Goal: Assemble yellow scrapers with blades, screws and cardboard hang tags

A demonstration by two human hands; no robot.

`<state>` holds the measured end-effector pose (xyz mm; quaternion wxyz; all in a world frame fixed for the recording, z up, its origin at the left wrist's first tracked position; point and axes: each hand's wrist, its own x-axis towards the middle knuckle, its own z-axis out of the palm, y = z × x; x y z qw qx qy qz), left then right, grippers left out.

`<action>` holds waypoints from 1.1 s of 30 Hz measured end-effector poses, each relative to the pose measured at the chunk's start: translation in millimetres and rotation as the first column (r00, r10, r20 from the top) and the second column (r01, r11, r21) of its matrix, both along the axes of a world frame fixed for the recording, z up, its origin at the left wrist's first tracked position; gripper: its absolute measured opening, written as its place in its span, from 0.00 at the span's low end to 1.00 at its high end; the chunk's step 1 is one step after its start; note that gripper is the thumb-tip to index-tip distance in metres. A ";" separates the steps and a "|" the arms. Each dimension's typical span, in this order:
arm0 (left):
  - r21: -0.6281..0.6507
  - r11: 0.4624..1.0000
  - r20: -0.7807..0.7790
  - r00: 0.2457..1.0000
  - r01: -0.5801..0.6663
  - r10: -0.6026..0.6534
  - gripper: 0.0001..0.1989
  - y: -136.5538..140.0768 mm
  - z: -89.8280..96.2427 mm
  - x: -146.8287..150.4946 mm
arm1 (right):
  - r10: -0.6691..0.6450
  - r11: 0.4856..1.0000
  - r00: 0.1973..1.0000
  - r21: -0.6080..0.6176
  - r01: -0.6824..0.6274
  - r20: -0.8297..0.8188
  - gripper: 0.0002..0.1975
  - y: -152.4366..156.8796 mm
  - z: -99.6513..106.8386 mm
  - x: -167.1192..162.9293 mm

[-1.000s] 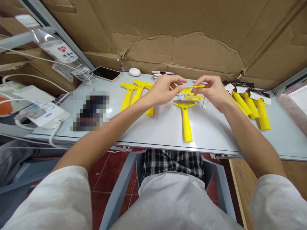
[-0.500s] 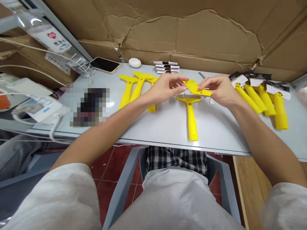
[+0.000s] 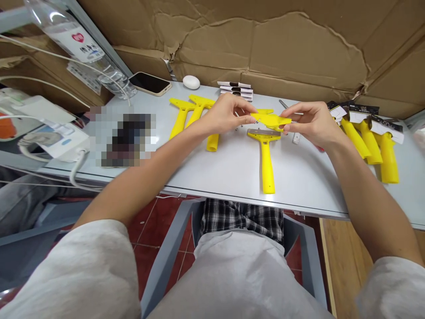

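Note:
A flat yellow plastic scraper cover (image 3: 270, 119) is held up between both hands. My left hand (image 3: 230, 115) pinches its left end between thumb and fingers. On its right end are the fingertips of my right hand (image 3: 312, 125). Just below the cover, a yellow scraper handle (image 3: 267, 168) lies on the table with its grip toward me. A metal blade (image 3: 264, 132) rests along the top of its head. Several more yellow scraper handles (image 3: 179, 117) lie to the left, one partly hidden by my left hand. Small metal bits near my left fingertips are too small to name.
Several yellow scrapers with black-and-white cards (image 3: 388, 155) lie at the right. A stack of folded cards (image 3: 236, 91), a white oval object (image 3: 191, 82) and a phone (image 3: 150, 83) line the back by the cardboard (image 3: 212, 48). A bottle (image 3: 83, 46) and white cables stand left.
The yellow cover has been turned in my fingers and now lies flatter above the scraper head. My right hand's grip has shifted to its right end. The camera view has moved slightly.

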<state>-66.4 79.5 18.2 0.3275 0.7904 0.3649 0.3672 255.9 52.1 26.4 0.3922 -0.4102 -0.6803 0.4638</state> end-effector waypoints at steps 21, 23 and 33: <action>0.223 0.974 -0.273 0.962 0.046 0.017 0.10 1.1 1.8 -10.3 | -0.104 0.963 0.933 0.268 0.008 0.343 0.17 -12.1 -4.4 9.1; 0.249 0.967 -0.316 0.949 0.060 0.023 0.10 -2.9 5.2 -9.6 | -0.126 0.952 0.925 0.305 0.011 0.360 0.15 -12.9 -5.9 10.5; 0.255 0.963 -0.409 0.912 0.083 0.030 0.09 -2.3 4.3 -13.0 | -0.115 0.949 0.914 0.315 -0.014 0.388 0.14 -10.6 -10.1 10.3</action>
